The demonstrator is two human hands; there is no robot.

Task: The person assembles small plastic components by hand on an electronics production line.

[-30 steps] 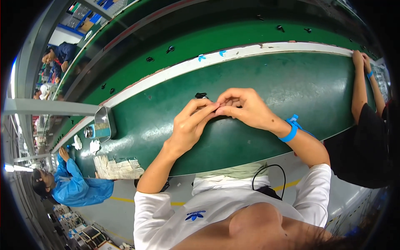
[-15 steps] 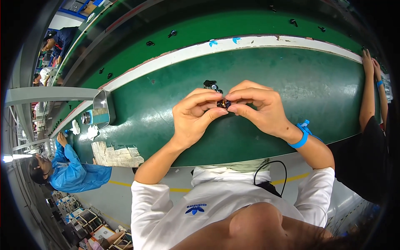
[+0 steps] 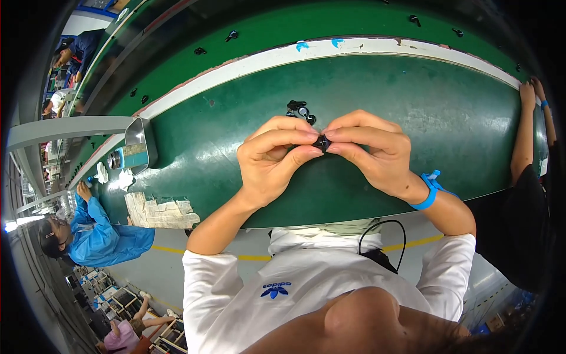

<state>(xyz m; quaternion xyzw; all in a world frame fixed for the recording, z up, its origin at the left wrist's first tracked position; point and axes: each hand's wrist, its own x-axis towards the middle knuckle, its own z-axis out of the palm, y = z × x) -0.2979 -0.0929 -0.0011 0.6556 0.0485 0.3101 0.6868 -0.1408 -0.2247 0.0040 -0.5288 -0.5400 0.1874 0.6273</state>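
My left hand (image 3: 265,156) and my right hand (image 3: 377,150) meet above the green bench. Between them is a small black part (image 3: 322,143), glossy and rounded, with thumb and forefinger of each hand pinched on it. Fingertips cover most of it, so its exact kind does not show. Just beyond my left fingertips lies a little cluster of black pieces (image 3: 299,110), with a round silvery face among them. A blue band with a clip (image 3: 429,191) is round my right wrist.
Behind a white ledge (image 3: 247,66) runs a green conveyor belt (image 3: 330,26) carrying several small black stemmed pieces (image 3: 232,35). At left stand a metal tray (image 3: 147,141), white crumpled tissues (image 3: 125,179) and a taped patch (image 3: 162,211). Co-workers sit at both sides, one in blue (image 3: 112,236).
The black part has turned between my fingers; the amber-coloured inside seen before is hidden now. My hands have closed in slightly. The whole view has shifted a little.
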